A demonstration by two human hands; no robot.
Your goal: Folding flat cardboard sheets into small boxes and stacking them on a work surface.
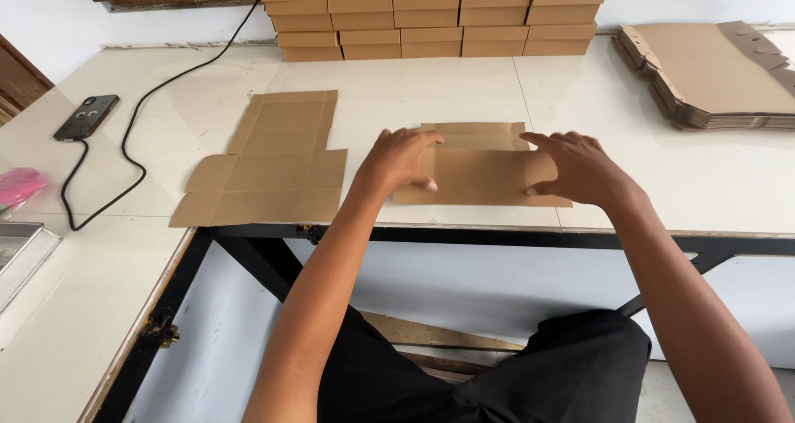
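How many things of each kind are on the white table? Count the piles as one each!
Loose flat cardboard cut-outs: 2, one under the left hand and right hand, the folded cut-out, and the unfolded cut-out beside it
Pile of flat cardboard sheets: 1
Stack of made-up cardboard boxes: 1
Phone: 1
Black cable: 1
Pink thing: 1
Total: 7

Brown flat cardboard blank (pixel 480 170) under both hands, folded brown boxes (pixel 435 13) stacked behind.

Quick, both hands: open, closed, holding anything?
Left hand: open, fingers pressing on the left side of the partly folded cardboard blank.
Right hand: open, fingers spread, resting on the blank's right side.
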